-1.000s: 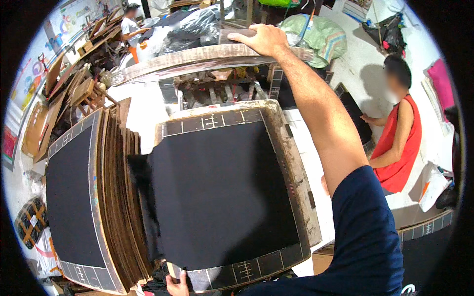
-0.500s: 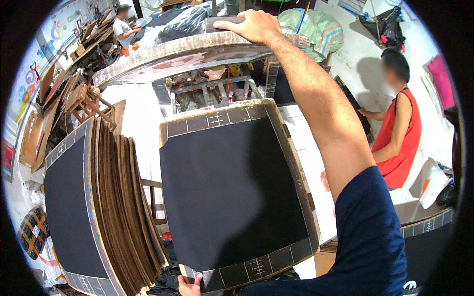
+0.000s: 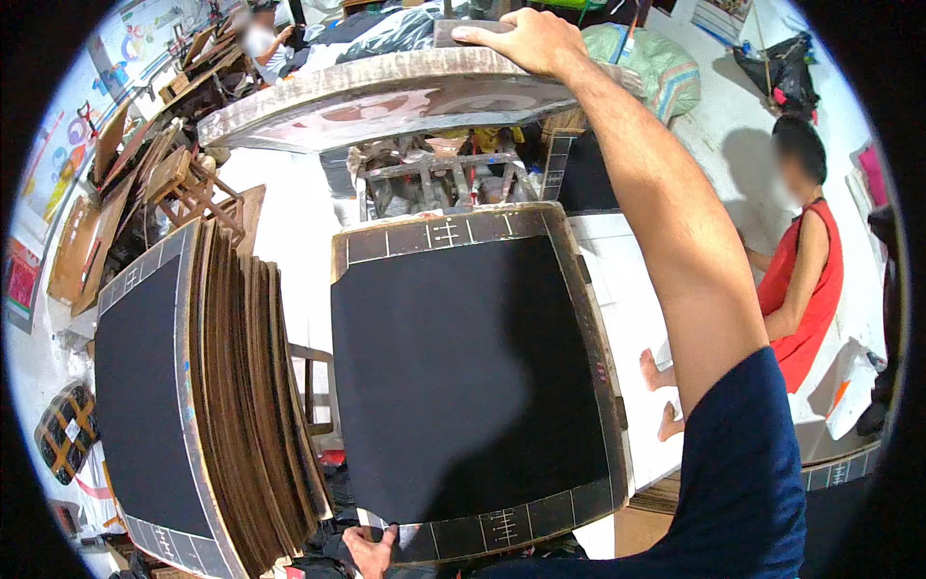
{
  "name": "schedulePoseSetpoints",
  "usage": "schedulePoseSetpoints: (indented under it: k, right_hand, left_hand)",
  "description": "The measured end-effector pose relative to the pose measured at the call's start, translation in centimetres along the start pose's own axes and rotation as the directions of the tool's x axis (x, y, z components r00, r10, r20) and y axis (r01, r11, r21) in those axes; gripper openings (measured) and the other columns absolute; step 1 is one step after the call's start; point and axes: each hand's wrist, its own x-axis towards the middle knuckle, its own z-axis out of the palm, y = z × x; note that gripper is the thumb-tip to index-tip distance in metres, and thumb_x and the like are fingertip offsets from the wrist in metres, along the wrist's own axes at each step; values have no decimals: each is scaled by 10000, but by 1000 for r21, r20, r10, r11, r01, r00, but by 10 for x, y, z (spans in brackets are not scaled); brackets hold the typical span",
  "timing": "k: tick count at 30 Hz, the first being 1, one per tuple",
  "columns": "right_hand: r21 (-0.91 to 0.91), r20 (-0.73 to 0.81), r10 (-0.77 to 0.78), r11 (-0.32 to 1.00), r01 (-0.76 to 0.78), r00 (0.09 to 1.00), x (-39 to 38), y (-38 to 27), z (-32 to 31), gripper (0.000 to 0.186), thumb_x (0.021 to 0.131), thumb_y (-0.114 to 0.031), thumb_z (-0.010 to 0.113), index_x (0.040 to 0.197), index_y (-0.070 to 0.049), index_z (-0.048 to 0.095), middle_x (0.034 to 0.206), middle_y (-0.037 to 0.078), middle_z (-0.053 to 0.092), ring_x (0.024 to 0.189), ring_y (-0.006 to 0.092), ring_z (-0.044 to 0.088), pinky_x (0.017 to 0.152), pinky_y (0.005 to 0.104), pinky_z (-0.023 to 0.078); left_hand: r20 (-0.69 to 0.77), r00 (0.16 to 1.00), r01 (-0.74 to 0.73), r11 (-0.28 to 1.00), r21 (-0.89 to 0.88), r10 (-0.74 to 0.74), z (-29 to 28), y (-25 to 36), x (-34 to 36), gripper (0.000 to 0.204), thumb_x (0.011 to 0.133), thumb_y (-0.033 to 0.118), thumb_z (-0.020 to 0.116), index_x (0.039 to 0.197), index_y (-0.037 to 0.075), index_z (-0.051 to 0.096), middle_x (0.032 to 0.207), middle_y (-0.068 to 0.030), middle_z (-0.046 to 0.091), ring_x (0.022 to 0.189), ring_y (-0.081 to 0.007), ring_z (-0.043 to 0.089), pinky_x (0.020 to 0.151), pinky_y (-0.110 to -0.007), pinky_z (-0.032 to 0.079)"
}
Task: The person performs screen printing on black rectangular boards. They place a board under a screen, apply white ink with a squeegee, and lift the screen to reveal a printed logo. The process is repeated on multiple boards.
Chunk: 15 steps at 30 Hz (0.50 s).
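Observation:
A board (image 3: 502, 529) with white ruled marks along its ends lies in front of me, a flat black cloth panel (image 3: 453, 376) covering its middle. At its near left corner, my left hand (image 3: 369, 552) grips the edge, thumb on top; the other fingers are partly hidden. My right arm stretches far forward. My right hand (image 3: 535, 43) is closed over the top edge of a raised, paint-stained printing screen frame (image 3: 338, 82), which stands tilted beyond the board. A brown block (image 3: 471, 35) sits under the right thumb, perhaps a squeegee handle.
A thick stack of similar boards (image 3: 246, 405) stands close on the left, black cloth on top. A wooden stool (image 3: 178, 183) is farther left. A person in red (image 3: 805, 280) sits at the right. Another person (image 3: 260, 43) is at the far left, and a green sack (image 3: 656, 72) at the back.
The whole scene has shifted slightly rightward in the picture. Both my hands keep their holds. The feet of the person in red show more now.

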Motion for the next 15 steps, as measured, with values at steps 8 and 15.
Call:
schedulePoseSetpoints:
  k: [8, 15]
  right_hand:
    - [-72, -356, -115, 993, 96, 927, -86, 12, 77, 812, 731, -847, 674, 899, -60, 776, 882, 164, 734, 861, 359, 711, 792, 488, 542]
    - [73, -355, -141, 981, 178, 924, -251, 14, 184, 550, 660, -549, 905, 893, -92, 709, 906, 79, 649, 922, 279, 612, 837, 478, 436]
  left_hand:
    - [-126, 933, -352, 786, -509, 336, -24, 234, 113, 636, 1013, 363, 693, 1455, -31, 462, 1446, -239, 539, 1317, -303, 550, 1090, -455, 455]
    - [95, 980, 79, 93, -992, 174, 17, 402, 188, 718, 1059, 652, 408, 1444, 47, 447, 1283, -155, 583, 1040, -294, 621, 844, -528, 563]
